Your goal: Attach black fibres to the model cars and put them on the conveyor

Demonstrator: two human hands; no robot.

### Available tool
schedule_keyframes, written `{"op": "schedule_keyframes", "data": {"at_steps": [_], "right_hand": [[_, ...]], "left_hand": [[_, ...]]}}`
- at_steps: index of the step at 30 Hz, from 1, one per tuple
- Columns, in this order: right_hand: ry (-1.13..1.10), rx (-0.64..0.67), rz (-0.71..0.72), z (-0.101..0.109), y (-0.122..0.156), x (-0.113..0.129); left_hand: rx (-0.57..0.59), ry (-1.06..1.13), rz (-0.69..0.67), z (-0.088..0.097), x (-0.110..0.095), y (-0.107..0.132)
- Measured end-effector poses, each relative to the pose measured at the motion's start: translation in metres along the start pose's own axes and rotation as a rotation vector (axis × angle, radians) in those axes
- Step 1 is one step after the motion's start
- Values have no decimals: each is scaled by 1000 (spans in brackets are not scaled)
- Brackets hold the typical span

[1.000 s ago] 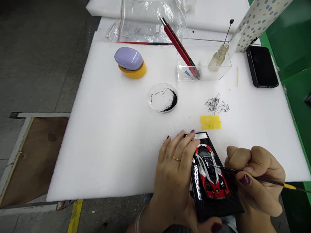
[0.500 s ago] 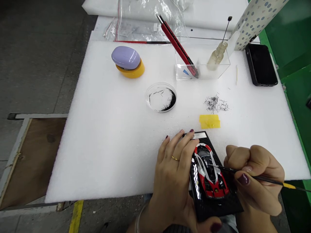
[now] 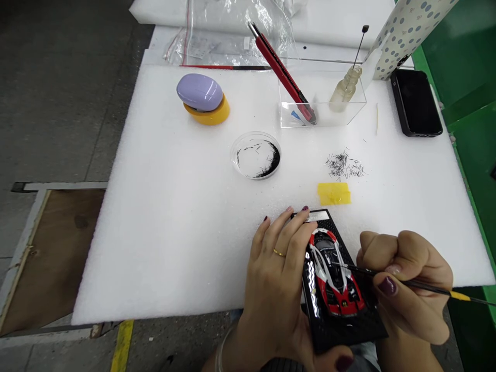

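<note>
My left hand (image 3: 277,279) is wrapped along the left side of a black display base (image 3: 349,330), fingers at its far end and thumb at the near edge. On that base sits a red, white and black model car (image 3: 337,274). My right hand (image 3: 411,284) pinches a thin black-handled fine brush (image 3: 422,285) with a yellow band; its fine tip touches or hovers just over the car's dark middle, I cannot tell which. Beyond the base lie a yellow tape piece (image 3: 334,194) and a loose pile of short black slivers (image 3: 343,165).
A clear round dish (image 3: 236,170) holds more black slivers. Behind it, a clear box (image 3: 325,118) contains a red utility knife (image 3: 281,72) and a small bottle (image 3: 344,90). A lilac object (image 3: 199,92) rests on a yellow tape roll (image 3: 211,116). A black device (image 3: 416,103) lies far right.
Both hands, the brush and the model car keep almost the same position. The whole view has shifted very slightly.
</note>
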State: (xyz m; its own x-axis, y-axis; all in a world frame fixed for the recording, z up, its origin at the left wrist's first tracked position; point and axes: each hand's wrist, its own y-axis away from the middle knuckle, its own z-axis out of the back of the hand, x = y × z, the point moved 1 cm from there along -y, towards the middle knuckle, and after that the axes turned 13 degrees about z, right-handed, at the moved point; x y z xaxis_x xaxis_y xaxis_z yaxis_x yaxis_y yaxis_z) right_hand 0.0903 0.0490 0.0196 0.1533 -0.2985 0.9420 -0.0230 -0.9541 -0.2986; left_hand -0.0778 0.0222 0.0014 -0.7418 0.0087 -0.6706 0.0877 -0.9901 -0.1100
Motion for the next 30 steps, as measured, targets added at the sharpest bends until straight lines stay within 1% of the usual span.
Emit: {"op": "schedule_keyframes", "data": {"at_steps": [2, 6, 9, 12, 14, 16, 17, 19, 21, 23, 27, 30], "right_hand": [[-23, 9, -18, 1, 0, 0], [-91, 5, 37, 0, 1, -2], [-113, 16, 4, -1, -1, -2], [-173, -42, -14, 2, -7, 0], [-204, -101, 23, 7, -11, 3], [-158, -148, 95, 16, -14, 6], [-98, -165, 127, 21, -14, 8], [58, -169, 148, 33, -11, 14], [211, -114, 105, 44, -6, 22], [321, -18, 19, 55, -1, 30], [450, 154, -138, 66, 2, 42], [520, 241, -167, 64, -3, 42]], "left_hand": [[-3, -6, 1, 0, 0, 0], [9, -7, -8, -1, -2, -1], [2, -13, -11, -1, -1, -1], [14, 0, -16, 1, 1, 0], [32, 51, -27, 3, -1, 1], [18, 93, -39, 2, -8, 1], [-8, 101, -39, 0, -13, 2], [-98, 84, -20, -7, -25, 3], [-191, 67, 10, -17, -39, 5], [-250, 49, 26, -28, -50, 7], [-300, 5, 62, -43, -66, 8], [-318, -46, 74, -51, -72, 8]]}}
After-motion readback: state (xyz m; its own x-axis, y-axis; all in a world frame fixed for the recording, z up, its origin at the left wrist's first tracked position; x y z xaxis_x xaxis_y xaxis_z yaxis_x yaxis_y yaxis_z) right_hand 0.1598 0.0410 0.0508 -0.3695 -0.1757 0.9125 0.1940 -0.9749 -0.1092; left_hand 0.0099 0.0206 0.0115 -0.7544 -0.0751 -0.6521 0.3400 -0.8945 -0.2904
